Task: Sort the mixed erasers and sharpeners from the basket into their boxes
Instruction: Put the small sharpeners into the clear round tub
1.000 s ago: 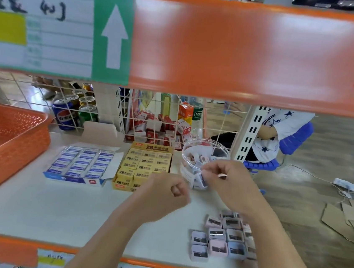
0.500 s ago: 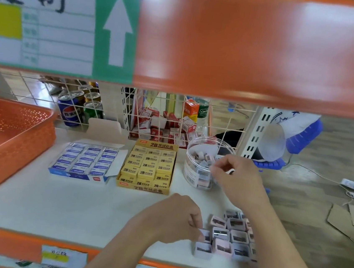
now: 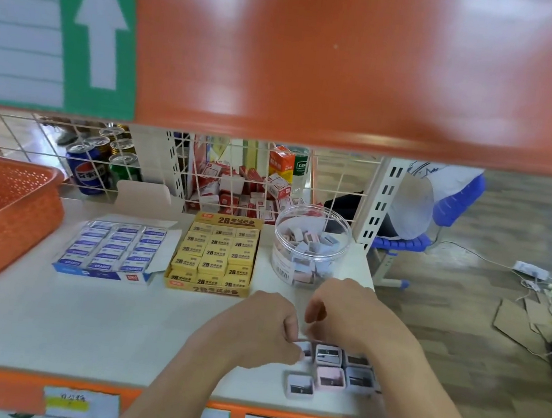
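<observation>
Several small pink and grey sharpeners [image 3: 330, 378] lie in a cluster near the front edge of the white shelf [image 3: 85, 325]. My left hand [image 3: 255, 329] has its fingers curled and pinches a sharpener at the cluster's left end. My right hand [image 3: 355, 316] hovers right over the cluster's far side with curled fingers; whether it holds anything is hidden. Just behind it stands a clear round jar [image 3: 311, 246], partly filled with sharpeners. A yellow 2B eraser box [image 3: 215, 257] and a blue eraser box [image 3: 110, 249] lie open to the left. The orange basket [image 3: 5, 214] sits at far left.
An orange upper shelf [image 3: 317, 60] hangs low overhead. A wire grid [image 3: 203, 174] backs the shelf, with cans and red boxes behind it. A person sits on a blue chair [image 3: 452, 203] beyond the shelf's right post. Cardboard and cables lie on the floor at right.
My right hand has come down from the jar's rim to the sharpener cluster. My left hand stayed at the cluster's left end. The view has moved closer.
</observation>
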Available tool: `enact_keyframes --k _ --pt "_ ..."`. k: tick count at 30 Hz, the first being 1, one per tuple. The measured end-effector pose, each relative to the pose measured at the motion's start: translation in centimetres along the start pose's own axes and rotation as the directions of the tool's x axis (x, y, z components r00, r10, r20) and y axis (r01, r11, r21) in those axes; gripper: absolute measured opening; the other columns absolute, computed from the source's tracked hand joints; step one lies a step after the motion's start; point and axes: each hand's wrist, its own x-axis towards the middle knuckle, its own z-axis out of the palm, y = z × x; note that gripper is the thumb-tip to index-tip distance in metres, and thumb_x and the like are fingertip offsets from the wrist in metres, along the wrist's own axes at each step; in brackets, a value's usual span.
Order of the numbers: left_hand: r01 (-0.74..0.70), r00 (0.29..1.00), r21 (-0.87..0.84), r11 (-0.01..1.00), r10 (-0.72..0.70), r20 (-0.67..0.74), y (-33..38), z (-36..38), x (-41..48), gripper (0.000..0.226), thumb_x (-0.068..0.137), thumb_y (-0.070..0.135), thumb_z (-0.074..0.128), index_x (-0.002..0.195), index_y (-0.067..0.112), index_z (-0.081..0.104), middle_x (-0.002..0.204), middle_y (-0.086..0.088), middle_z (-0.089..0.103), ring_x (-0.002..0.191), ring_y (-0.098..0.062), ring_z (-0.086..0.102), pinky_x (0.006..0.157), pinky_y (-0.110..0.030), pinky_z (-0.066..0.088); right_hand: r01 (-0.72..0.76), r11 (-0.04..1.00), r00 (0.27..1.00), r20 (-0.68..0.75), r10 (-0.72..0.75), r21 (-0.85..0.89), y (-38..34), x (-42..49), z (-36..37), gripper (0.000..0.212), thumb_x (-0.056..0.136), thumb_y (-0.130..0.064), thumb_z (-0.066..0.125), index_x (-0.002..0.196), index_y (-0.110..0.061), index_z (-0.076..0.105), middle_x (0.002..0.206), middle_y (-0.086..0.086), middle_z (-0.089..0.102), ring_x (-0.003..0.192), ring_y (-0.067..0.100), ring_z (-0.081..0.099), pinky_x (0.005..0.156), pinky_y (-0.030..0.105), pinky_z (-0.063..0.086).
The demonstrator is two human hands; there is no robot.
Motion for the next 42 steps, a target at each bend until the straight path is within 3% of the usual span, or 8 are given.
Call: enact_keyframes --k 5,12,17,20,23,27,32,42 --pt "0.014 0.989 0.017 1.000 -0.012 -0.151 -0.5 0.3 -0.1 0.013 0.083 0.029 0.067 0.094 0.024 0.066 0.088 0.011 0.062 0.081 -0.011 0.063 0.074 -0.032 0.056 -0.007 1.000 0.996 -0.086 0.006 -0.011 -0.4 0.2 0.2 0.014 0.089 -0.027 0.058 0.098 -0.021 0.068 0.102 -0.001 0.060 0.098 0.021 0.055 0.084 0.030 0.039" --pt "0.028 0.967 0.088 0.996 -0.005 -0.253 -1.0 0.0 -0.1 0.014 0.085 0.022 0.058 0.091 0.017 0.070 0.088 0.003 0.065 0.080 -0.015 0.064 0.072 -0.039 0.056 -0.011 1.000 1.000 0.022 0.011 0.012 -0.2 -0.2 -0.8 0.025 0.081 -0.016 0.064 0.105 -0.022 0.063 0.097 -0.006 0.052 0.093 0.015 0.052 0.089 0.030 0.043" --pt "-0.032 0.950 0.061 0.998 0.050 -0.309 -1.1 -0.9 0.0 0.018 0.085 0.027 0.062 0.074 0.013 0.060 0.080 -0.004 0.062 0.063 -0.017 0.052 0.062 -0.037 0.052 -0.003 0.986 0.999 -0.040 0.010 0.169 0.3 0.6 -0.3 0.026 0.079 -0.016 0.066 0.103 -0.024 0.063 0.094 -0.007 0.056 0.086 0.012 0.056 0.067 0.018 0.045" --pt "-0.109 0.912 -0.037 0.993 0.085 -0.401 -0.3 -2.5 0.1 0.009 0.087 0.025 0.065 0.087 0.017 0.070 0.071 0.015 0.059 0.051 0.001 0.048 0.046 -0.017 0.043 0.081 0.966 0.991 -0.120 -0.052 0.247 0.5 0.8 -0.8 0.014 0.079 -0.016 0.064 0.087 -0.027 0.062 0.082 -0.011 0.058 0.072 0.005 0.054 0.056 0.010 0.036" --pt "-0.171 0.828 -0.040 0.984 0.122 -0.547 1.1 -3.7 0.7 0.016 0.087 0.025 0.065 0.101 0.019 0.070 0.053 0.023 0.050 0.050 0.013 0.048 0.052 -0.005 0.036 0.143 0.924 0.974 -0.217 -0.067 0.356 0.8 0.6 -1.1 0.017 0.079 -0.015 0.064 0.072 -0.029 0.057 0.073 -0.011 0.058 0.060 0.002 0.050 0.056 0.012 0.041" --pt "-0.145 0.778 0.028 0.989 0.131 -0.615 2.3 -4.9 2.9 0.012 0.091 0.030 0.061 0.101 0.024 0.061 0.087 0.017 0.061 0.062 0.011 0.052 0.052 -0.008 0.038 0.177 0.859 0.948 -0.318 -0.017 0.480 1.7 0.2 -0.9 0.014 0.080 -0.014 0.065 0.075 -0.026 0.062 0.078 -0.008 0.064 0.064 0.003 0.055 0.062 0.015 0.046" --pt "-0.026 0.819 0.148 0.989 0.106 -0.565 2.4 -5.2 4.9 0.026 0.095 0.026 0.056 0.120 0.017 0.057 0.116 0.005 0.063 0.086 -0.001 0.051 0.057 -0.008 0.031 0.169 0.822 0.906 -0.414 0.088 0.544 2.5 0.3 -0.9 0.008 0.084 -0.013 0.067 0.080 -0.019 0.064 0.075 -0.014 0.060 0.060 -0.003 0.052 0.056 0.009 0.040" --pt "-0.101 0.791 0.024 0.995 0.095 -0.604 0.6 -4.4 2.9 0.006 0.090 0.024 0.061 0.093 0.028 0.059 0.078 0.017 0.057 0.061 0.012 0.050 0.057 -0.004 0.038 0.195 0.656 0.855 -0.454 0.251 0.730 1.5 2.3 -2.9 0.012 0.079 -0.008 0.065 0.074 -0.020 0.064 0.065 0.001 0.067 0.052 0.014 0.053 0.051 0.026 0.043"
